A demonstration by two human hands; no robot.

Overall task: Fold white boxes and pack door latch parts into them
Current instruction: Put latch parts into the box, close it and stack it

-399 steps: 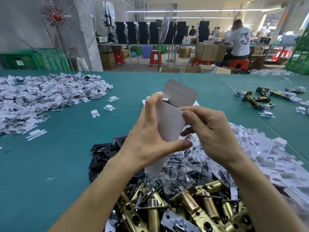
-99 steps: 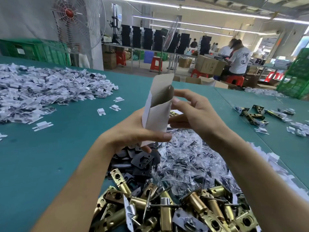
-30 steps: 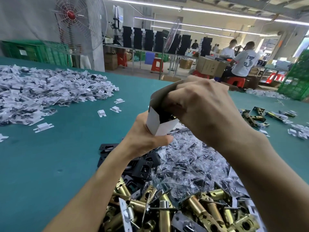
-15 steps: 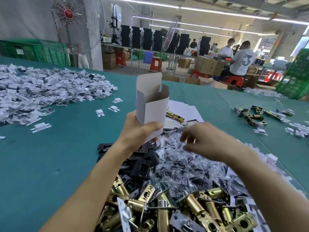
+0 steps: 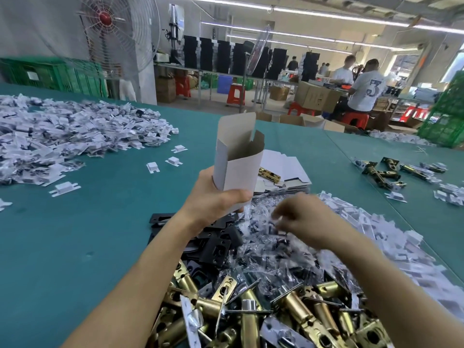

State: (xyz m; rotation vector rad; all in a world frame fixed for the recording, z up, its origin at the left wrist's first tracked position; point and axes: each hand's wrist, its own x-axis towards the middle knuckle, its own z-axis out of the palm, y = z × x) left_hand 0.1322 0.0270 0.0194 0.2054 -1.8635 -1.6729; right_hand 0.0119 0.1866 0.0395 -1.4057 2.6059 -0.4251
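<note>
My left hand [image 5: 213, 197] grips a folded white box [image 5: 241, 167] by its lower end and holds it upright, its top flaps open. My right hand [image 5: 306, 219], blurred, reaches down into a heap of small clear plastic bags [image 5: 271, 257] with its fingers curled. I cannot tell whether it holds a bag. Brass door latches [image 5: 288, 315] are piled at the near edge, and black plates [image 5: 218, 247] lie just below my left wrist. A stack of flat white boxes [image 5: 286, 167] lies behind the held box with one brass latch [image 5: 270, 174] on it.
The green table [image 5: 75, 234] carries a big heap of white plastic parts [image 5: 62, 139] at the far left and another [image 5: 391, 242] to my right. Several loose latches [image 5: 384, 169] lie at the far right. A standing fan [image 5: 115, 33] and seated workers are beyond the table.
My right hand came off the box's top and dropped to the right into the heap of bags. My left hand has kept the open box upright in about the same place.
</note>
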